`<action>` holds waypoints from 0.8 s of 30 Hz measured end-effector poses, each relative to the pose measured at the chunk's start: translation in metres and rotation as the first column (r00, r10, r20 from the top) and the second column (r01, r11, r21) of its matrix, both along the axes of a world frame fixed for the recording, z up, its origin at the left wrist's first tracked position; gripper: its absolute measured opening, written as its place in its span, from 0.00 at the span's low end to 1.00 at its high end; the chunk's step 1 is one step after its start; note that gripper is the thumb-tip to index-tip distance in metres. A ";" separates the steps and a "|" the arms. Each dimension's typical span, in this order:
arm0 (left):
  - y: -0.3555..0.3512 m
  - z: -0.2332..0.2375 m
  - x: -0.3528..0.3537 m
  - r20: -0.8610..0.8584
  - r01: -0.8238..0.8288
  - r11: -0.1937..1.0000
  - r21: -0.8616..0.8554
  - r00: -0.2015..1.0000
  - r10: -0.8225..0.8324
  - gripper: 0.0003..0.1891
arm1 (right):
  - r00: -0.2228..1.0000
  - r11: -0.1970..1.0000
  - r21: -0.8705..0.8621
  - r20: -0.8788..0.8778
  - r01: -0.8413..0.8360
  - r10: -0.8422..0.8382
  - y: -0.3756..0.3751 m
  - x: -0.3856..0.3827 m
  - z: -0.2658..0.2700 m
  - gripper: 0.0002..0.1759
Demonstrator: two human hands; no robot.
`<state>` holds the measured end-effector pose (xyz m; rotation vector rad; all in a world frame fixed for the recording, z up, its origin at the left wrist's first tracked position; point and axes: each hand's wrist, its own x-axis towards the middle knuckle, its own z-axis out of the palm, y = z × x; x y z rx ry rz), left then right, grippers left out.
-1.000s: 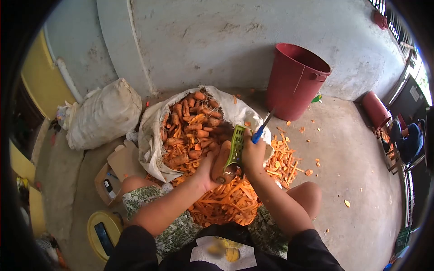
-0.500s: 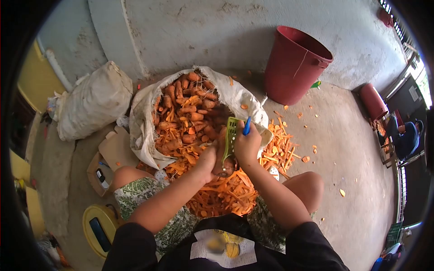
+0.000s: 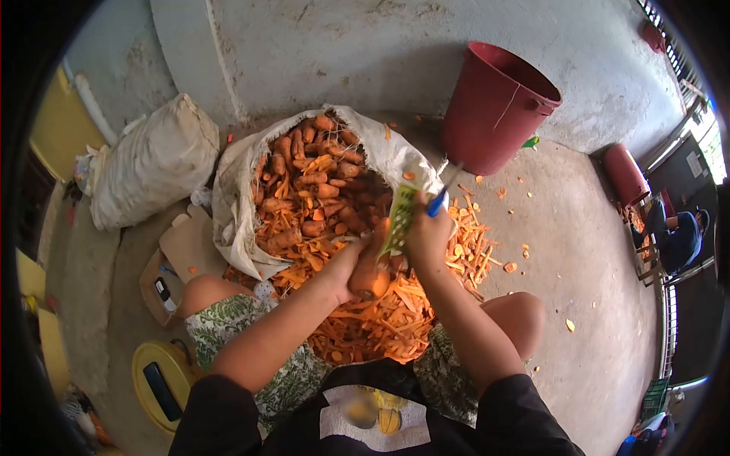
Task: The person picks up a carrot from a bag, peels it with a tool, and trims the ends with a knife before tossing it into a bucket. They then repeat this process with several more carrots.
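My left hand is wrapped round a large carrot, whose near end shows bright orange. In my right hand are a green perforated peeler and a knife with a blue handle, its blade pointing up and away. The peeler lies along the right side of the carrot. Beyond my hands a white woven sack lies open, full of carrots. Orange peelings are heaped below my hands, between my legs.
A tall red bin stands by the wall, behind right. At left are a closed woven sack, a cardboard box and a yellow lid with a phone. A person sits far right.
The carrot has turned in my left hand, so its orange end shows. My right hand has shifted slightly right with the peeler, and the knife now tilts so its blade shows.
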<state>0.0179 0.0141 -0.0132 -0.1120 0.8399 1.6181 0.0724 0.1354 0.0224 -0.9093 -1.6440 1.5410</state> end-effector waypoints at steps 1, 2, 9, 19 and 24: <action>0.002 -0.009 -0.002 0.076 0.007 0.997 0.077 0.997 -0.013 0.17 | 0.999 0.999 0.024 -0.021 -0.033 0.034 -0.009 0.001 -0.007 0.14; 0.003 -0.008 0.000 0.078 0.009 0.997 0.077 0.997 -0.015 0.17 | 0.997 0.997 0.050 -0.041 -0.065 0.067 -0.016 0.001 -0.013 0.15; 0.006 0.002 0.011 -0.272 0.131 0.986 -0.104 0.950 -0.155 0.18 | 0.971 0.927 0.368 0.185 0.072 -0.149 -0.004 0.001 -0.027 0.15; 0.001 0.002 0.006 -0.061 0.188 0.982 -0.001 0.980 -0.188 0.17 | 0.979 0.981 0.038 -0.075 0.192 -0.189 0.053 0.007 -0.016 0.17; 0.007 -0.013 0.004 0.113 0.071 0.989 0.129 0.990 -0.086 0.16 | 1.000 0.987 0.161 0.010 -0.024 0.023 -0.023 0.013 -0.011 0.15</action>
